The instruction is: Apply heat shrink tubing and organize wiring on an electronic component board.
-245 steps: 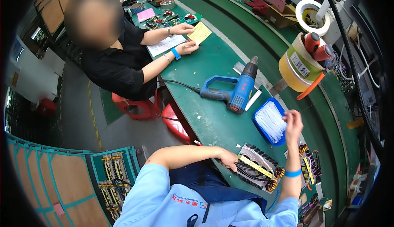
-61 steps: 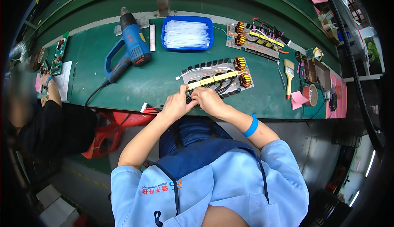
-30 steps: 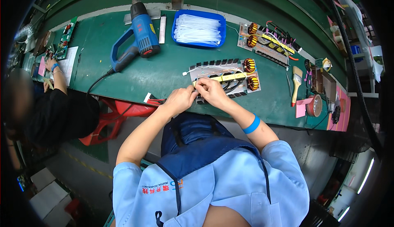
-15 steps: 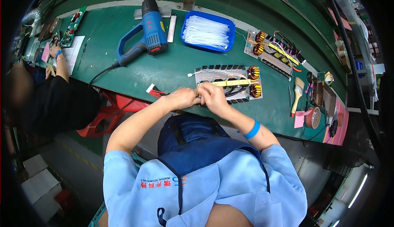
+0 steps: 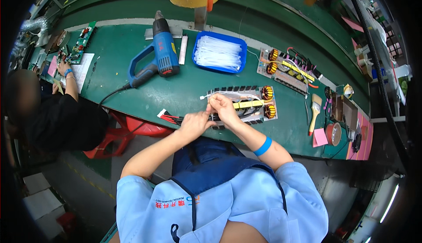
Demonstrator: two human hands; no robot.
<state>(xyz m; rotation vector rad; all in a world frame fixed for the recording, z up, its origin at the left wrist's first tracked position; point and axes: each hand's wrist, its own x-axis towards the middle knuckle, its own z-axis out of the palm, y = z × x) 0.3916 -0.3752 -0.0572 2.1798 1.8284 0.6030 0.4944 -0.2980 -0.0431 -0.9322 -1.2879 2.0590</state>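
A circuit board (image 5: 258, 97) with black finned parts, a yellow-taped strip (image 5: 248, 104) and two copper-and-black coils (image 5: 270, 111) lies at the table's near edge. My left hand (image 5: 195, 125) is closed low over the board's left end, on the wire bundle there. From under it, red and black wires (image 5: 170, 118) run left to a white connector (image 5: 161, 113). My right hand (image 5: 223, 108) is above the board's left part, thumb and fingertips pinched together; what they hold is too small to make out. A white lead (image 5: 233, 93) passes just beyond it.
Beyond the board stand a blue tray (image 5: 241, 69) of white cable ties and a blue heat gun (image 5: 165, 51). At right are a second board (image 5: 285, 73), a brush (image 5: 315, 111) and a tape roll (image 5: 333, 134). A co-worker (image 5: 57, 115) sits at left.
My right hand has moved farther over the board and away from my left hand, which keeps its place at the wires. The whole view has tilted, so the table sits lower.
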